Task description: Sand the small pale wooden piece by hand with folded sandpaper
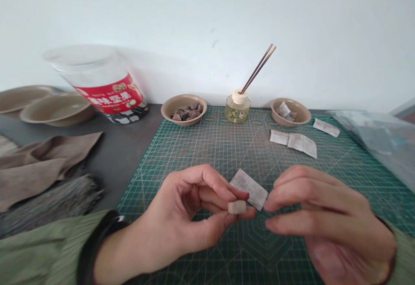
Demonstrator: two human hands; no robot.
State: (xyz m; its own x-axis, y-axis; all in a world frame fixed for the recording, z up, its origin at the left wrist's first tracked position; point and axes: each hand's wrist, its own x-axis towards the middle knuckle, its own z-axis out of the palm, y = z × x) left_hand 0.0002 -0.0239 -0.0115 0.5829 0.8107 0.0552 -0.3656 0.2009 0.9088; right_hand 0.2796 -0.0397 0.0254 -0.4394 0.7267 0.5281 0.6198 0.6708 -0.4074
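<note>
My left hand (pixel 191 207) pinches a small pale-brown block (pixel 237 207) between its thumb and fingers, above the green cutting mat. Just behind the block is a small grey-white paper rectangle (pixel 249 190) with faint marks, perhaps a sandpaper piece. Whether it lies on the mat or rests against my left fingers, I cannot tell. Close to the paper's right corner, my right hand (pixel 324 216) has its fingers slightly apart, with nothing visible between them; its thumb is mostly hidden.
Beyond my hands, a bowl (pixel 165 111) holds several brown lumps. A reed diffuser (pixel 238 108) stands beside it. Paper strips (pixel 301 142) lie near another bowl (pixel 306 118). At left are a large plastic jar (pixel 110 95), bowls (pixel 58 112) and cloths (pixel 39 168); clear plastic (pixel 379 134) lies right.
</note>
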